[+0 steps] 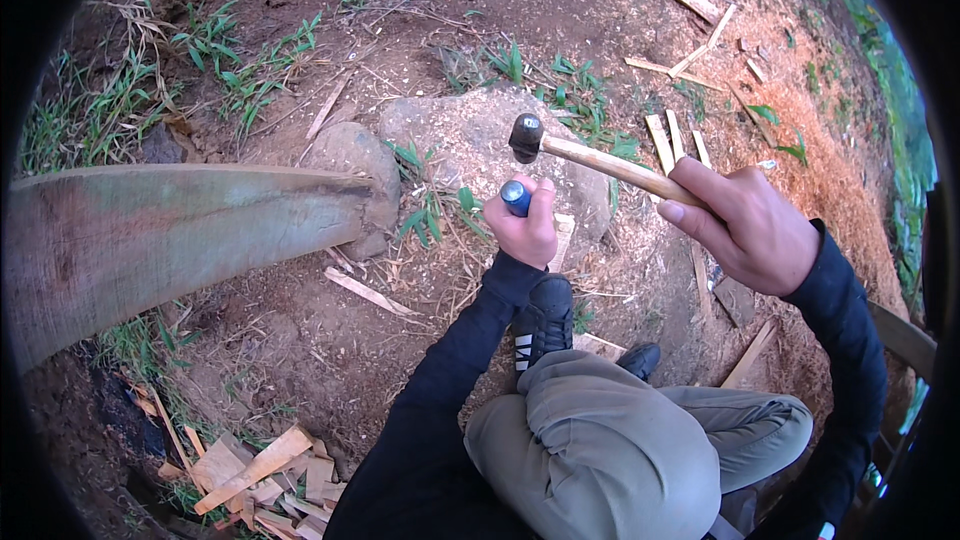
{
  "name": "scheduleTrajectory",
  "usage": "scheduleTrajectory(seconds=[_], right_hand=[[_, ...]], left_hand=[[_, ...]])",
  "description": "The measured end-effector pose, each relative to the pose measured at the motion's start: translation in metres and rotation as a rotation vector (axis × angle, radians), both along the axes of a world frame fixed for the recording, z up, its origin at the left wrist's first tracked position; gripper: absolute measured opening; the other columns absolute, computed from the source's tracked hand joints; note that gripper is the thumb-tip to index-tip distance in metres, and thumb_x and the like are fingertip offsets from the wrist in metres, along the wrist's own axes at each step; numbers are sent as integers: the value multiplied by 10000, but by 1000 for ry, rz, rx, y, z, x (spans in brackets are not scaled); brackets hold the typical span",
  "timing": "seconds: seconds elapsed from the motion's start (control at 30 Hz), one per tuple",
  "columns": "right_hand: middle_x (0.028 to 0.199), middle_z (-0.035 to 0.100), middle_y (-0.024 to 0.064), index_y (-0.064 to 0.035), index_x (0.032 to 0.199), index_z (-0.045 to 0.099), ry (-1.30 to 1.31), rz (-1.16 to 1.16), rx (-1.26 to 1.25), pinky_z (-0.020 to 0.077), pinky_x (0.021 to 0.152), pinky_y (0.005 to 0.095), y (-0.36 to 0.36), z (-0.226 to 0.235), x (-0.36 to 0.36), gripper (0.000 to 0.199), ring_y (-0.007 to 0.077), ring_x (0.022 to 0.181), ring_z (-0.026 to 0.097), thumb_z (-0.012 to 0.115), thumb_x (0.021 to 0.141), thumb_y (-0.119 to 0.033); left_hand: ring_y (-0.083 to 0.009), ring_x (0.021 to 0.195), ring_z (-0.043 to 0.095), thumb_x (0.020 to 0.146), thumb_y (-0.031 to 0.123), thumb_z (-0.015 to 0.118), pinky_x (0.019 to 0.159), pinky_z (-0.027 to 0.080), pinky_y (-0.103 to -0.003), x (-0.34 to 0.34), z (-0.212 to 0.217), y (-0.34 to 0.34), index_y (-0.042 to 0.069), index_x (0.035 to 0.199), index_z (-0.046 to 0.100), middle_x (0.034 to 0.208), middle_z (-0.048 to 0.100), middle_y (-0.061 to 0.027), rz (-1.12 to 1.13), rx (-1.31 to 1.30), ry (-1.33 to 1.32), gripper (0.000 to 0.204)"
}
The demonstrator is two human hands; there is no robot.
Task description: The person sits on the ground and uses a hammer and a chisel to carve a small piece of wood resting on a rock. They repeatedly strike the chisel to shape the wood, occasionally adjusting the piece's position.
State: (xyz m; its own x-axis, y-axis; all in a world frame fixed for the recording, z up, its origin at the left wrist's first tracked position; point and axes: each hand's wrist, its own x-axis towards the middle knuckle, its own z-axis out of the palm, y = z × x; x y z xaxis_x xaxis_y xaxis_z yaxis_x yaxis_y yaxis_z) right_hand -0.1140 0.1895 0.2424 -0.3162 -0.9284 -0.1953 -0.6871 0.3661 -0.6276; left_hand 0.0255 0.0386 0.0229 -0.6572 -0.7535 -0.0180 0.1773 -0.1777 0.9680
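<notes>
My left hand (527,230) is closed in an upright grip around a blue-handled chisel (516,197). The round metal cap of its handle faces up, while its blade is hidden below my fist. A pale piece of wood (563,243) shows just beside and beneath that hand, above my shoe. My right hand (745,225) grips the wooden handle of a hammer (610,165). The hammer's dark metal head is raised a little beyond the chisel's cap, apart from it.
A large weathered plank (190,245) juts in from the left toward a rock (355,165). A broad flat stone (470,125) lies ahead. Wood offcuts (265,470) are heaped at lower left; wood strips (690,65) and shavings cover the right. My shoe (545,320) is below my left hand.
</notes>
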Motion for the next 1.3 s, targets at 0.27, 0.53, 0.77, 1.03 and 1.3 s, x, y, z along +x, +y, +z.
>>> scheduleTrajectory(seconds=[0.27, 0.53, 0.77, 1.03, 1.3], right_hand=[[517, 449, 156, -16, 877, 490, 136, 63, -28, 389, 465, 446, -21, 31, 1, 262, 351, 469, 526, 542, 976, -253], [508, 441, 133, -13, 835, 514, 137, 96, 127, 397, 454, 423, -23, 4, 4, 305, 321, 450, 531, 506, 998, -271], [547, 382, 63, -4, 863, 524, 71, -44, -211, 332, 456, 356, -37, 42, -1, 314, 204, 435, 439, 477, 1006, -280], [562, 366, 106, -7, 814, 501, 49, -56, -75, 321, 475, 394, -20, 36, -3, 303, 287, 449, 430, 494, 1000, -246], [546, 370, 112, -14, 811, 499, -7, -54, -49, 332, 474, 402, -15, 36, 0, 293, 295, 444, 444, 497, 998, -239]], left_hand=[[-72, 440, 415, 834, 53, 598, 417, 325, -262, -1, -1, 5, 47, 648, 469, 527, 462, 0, 18, -23, -6, 226], [-101, 497, 510, 815, 63, 618, 469, 389, -287, -2, 4, 12, 8, 602, 483, 526, 512, -40, -14, -80, -71, 258], [-84, 476, 488, 845, 62, 609, 448, 378, -278, -4, 3, -1, 25, 629, 487, 537, 521, -12, -35, 31, -38, 251], [-59, 398, 326, 865, 4, 534, 387, 271, -249, 4, 11, 4, 71, 664, 413, 515, 396, 19, -4, 125, 33, 244], [-60, 400, 325, 860, 12, 531, 385, 272, -249, 0, 23, 7, 78, 660, 399, 501, 383, 19, 19, 138, 42, 249]])
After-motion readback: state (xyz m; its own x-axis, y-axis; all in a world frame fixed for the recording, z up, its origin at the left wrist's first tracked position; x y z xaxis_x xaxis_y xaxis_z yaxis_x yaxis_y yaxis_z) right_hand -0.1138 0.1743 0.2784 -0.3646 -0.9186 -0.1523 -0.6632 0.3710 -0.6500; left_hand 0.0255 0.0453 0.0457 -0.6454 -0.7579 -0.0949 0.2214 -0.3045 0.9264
